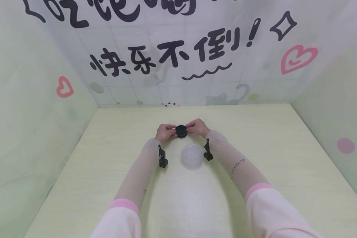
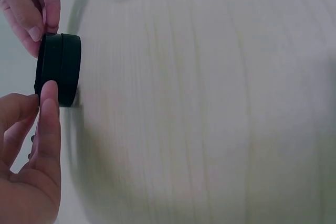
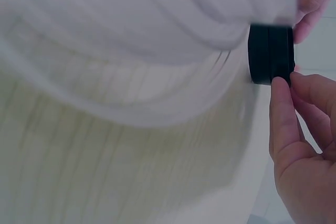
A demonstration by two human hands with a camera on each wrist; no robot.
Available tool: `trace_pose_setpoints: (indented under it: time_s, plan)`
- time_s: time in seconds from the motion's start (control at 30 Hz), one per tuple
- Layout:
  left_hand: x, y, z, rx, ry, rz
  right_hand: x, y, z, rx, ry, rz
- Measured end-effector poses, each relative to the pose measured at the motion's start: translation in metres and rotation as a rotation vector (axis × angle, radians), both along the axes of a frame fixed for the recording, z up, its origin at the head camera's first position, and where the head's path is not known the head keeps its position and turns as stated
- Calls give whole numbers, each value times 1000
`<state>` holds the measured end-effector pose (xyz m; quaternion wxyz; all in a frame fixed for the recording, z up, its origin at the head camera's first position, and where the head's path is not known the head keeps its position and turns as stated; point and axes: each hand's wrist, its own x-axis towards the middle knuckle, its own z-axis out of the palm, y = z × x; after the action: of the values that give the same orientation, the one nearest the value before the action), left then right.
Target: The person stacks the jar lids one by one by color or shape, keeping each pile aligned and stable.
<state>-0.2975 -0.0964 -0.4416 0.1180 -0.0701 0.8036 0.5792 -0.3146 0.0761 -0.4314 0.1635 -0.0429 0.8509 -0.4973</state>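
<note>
A small, round black case (image 1: 181,131) with a seam around its side sits on the table between both hands. My left hand (image 1: 166,132) pinches its left edge between thumb and fingers. From the other side, my right hand (image 1: 198,127) pinches the right edge. In the left wrist view the case (image 2: 61,70) shows side-on, with fingertips of both hands right at its upper rim. Its lower part (image 3: 260,54) meets the tabletop in the right wrist view. Nearer to me than the case stands a clear, whitish round plastic container (image 1: 192,157), between the two wrists.
The pale wooden table (image 1: 119,185) is bounded by a printed cloth backdrop (image 1: 166,89) at the back and pale cloth walls at the sides. Each wrist carries a small black camera, such as the left one (image 1: 162,158); the right one is close to the plastic container.
</note>
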Motion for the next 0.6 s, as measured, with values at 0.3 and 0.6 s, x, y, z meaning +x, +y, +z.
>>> trace_pose_setpoints:
  time_s: [0.3, 0.6]
  plan:
    - [-1, 0, -2, 0, -10, 2, 1, 2, 1, 17, 2, -3]
    - [-1, 3, -2, 8, -28, 6, 1, 4, -1, 21, 0, 6]
